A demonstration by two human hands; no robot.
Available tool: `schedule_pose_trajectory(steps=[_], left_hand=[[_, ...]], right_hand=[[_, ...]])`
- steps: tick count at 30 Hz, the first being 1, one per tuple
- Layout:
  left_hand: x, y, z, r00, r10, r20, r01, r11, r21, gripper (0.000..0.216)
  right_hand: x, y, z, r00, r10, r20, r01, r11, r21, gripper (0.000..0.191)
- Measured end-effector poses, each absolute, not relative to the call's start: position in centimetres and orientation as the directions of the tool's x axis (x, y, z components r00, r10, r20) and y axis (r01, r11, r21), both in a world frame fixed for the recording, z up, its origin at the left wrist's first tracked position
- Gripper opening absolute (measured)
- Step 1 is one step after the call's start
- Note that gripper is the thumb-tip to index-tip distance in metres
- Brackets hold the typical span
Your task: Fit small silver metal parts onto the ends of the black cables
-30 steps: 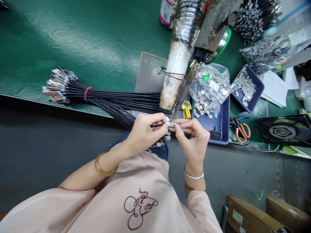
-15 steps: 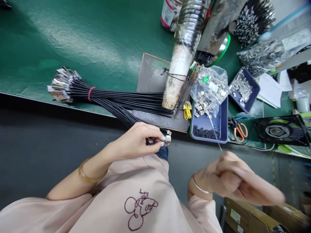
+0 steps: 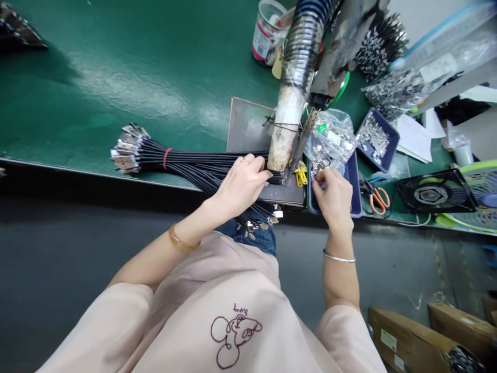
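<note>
A bundle of black cables (image 3: 194, 165) with metal plugs (image 3: 126, 150) at its left end, bound by a red band, lies along the green table edge. My left hand (image 3: 240, 184) rests on the bundle's right end, fingers curled over the cables. My right hand (image 3: 334, 197) reaches into the blue tray (image 3: 355, 181), fingers pinched at small metal shells beside a clear bag of shells (image 3: 332, 140). Other cable ends with metal plugs (image 3: 260, 223) hang over my lap. A soldering tool wrapped in tape (image 3: 289, 119) points down at a grey plate (image 3: 246, 127).
Orange-handled scissors (image 3: 376, 199), a second blue tray of metal shells (image 3: 376, 139), a black fan (image 3: 433, 194) and papers sit at the right. A jar (image 3: 267, 31) stands at the back. Yellow clips (image 3: 300, 175) lie by the plate. Cardboard boxes (image 3: 411, 342) stand on the floor.
My left hand lowered the plug to my lap, then moved up onto the cable bundle. My right hand swung out to the lower right, then came back into the blue tray.
</note>
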State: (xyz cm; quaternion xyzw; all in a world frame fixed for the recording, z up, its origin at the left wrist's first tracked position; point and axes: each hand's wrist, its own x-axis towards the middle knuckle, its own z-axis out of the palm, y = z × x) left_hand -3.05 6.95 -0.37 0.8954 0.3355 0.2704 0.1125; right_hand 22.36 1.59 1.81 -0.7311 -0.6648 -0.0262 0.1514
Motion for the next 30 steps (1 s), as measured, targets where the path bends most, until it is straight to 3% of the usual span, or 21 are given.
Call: schedule_pose_trajectory(steps=[7,9,13,17,19,21,26,30], left_hand=[[-4.3,5.7,-0.9,0.532,0.636,0.559,0.26,-0.751,0.607,0.012],[-4.3,5.4,-1.0,0.484,0.643,0.593,0.199,-0.741,0.641,0.012],[-4.1,5.3,-1.2,0.436,0.614,0.657,0.144,-0.769,0.623,0.015],[-4.3,5.1,-0.5,0.45,0.596,0.665,0.142,-0.783,0.606,0.017],[-4.2,4.9,0.0,0.471,0.587,0.658,0.149,-0.789,0.597,0.015],[-4.1,4.8,0.3,0.518,0.56,0.646,0.139,-0.801,0.583,0.012],[-3.2,4.5,0.5,0.636,0.547,0.544,0.188,-0.794,0.578,0.013],[-2.8,4.1,0.5,0.678,0.582,0.448,0.297,-0.775,0.557,0.016]], right_hand=[[24.4,0.4,1.9,0.157,0.981,0.111,0.872,-0.085,-0.481,0.016],[24.6,0.1,1.8,0.184,0.976,0.114,0.851,-0.1,-0.516,0.015],[23.4,-0.8,2.8,0.26,0.925,0.276,0.863,-0.094,-0.497,0.015],[20.9,-2.3,4.2,0.376,0.883,0.28,0.656,-0.041,-0.753,0.018],[20.2,-2.7,4.2,0.404,0.877,0.259,0.577,-0.025,-0.816,0.019],[20.3,-2.5,3.5,0.428,0.852,0.301,0.619,-0.034,-0.784,0.017],[22.5,-0.5,1.5,0.318,0.877,0.361,0.839,-0.082,-0.539,0.015],[22.9,-0.7,1.8,0.199,0.933,0.301,0.841,-0.006,-0.541,0.014]])
